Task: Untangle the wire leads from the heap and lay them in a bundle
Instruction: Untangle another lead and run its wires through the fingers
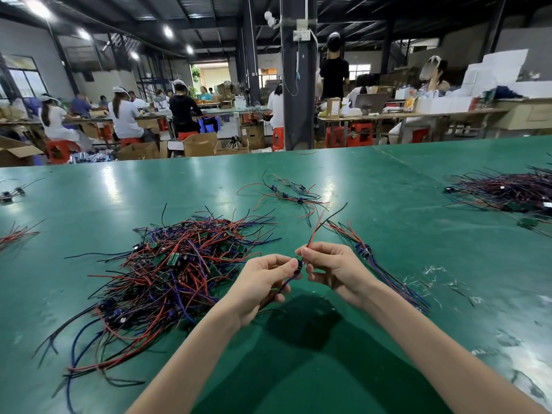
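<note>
While left hand and right hand each pinch one thin wire lead, tangled red-black heap lies left on glossy green counter.

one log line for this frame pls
phase: untangling | left hand: pinches wire lead | right hand: pinches same lead | heap: left of hands | bundle: on table, right of hands

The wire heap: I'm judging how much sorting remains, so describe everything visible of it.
The heap is a loose tangle of red, black and blue leads with small green circuit boards among them. It lies spread on the green table, left of the left hand, strands trailing toward the near edge. No hand grips it.
</note>
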Motion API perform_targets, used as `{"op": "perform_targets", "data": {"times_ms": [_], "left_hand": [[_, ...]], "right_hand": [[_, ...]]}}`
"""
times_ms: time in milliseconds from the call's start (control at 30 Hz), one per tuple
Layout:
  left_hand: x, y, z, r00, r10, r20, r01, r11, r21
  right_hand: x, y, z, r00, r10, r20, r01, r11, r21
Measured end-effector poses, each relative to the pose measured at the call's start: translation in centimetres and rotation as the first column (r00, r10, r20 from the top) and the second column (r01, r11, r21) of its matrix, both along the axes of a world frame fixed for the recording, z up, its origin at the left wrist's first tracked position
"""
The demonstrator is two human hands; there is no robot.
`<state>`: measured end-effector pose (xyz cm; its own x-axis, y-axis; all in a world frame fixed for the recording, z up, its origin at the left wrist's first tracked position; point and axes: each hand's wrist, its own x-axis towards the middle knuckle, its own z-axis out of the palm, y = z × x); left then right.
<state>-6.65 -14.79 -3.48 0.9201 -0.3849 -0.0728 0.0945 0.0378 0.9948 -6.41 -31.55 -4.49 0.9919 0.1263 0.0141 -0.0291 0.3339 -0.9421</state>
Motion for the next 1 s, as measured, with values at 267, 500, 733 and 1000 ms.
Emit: {"op": "perform_targets", "data": {"times_ms": [267, 500, 733, 1000], "left_hand": [[-0.35, -0.03, 0.13, 0.997, -0.059, -0.05, 0.055, 0.996, -0.072], [-0.61, -0.14, 0.24, 0.997, -0.046, -0.057, 0.039, 0.992, -0.122], [-0.72, -0.2, 0.39, 0.994, -0.065, -0.085, 0.057, 0.994, -0.094], [-0.47, -0.01, 0.33, 1.0, -0.015, -0.011, 0.014, 1.0, -0.005]], "right_hand": [[-0.13, 0.03, 0.24, 0.997, 0.059, -0.051, -0.059, 0.998, -0.008], [-0.07, -0.04, 0.31, 0.998, 0.054, -0.037, -0.055, 0.998, -0.016], [-0.14, -0.09, 0.23, 0.997, 0.08, 0.001, -0.079, 0.994, -0.075], [-0.27, 0.24, 0.29, 0.99, 0.139, 0.028, -0.135, 0.984, -0.112]]}}
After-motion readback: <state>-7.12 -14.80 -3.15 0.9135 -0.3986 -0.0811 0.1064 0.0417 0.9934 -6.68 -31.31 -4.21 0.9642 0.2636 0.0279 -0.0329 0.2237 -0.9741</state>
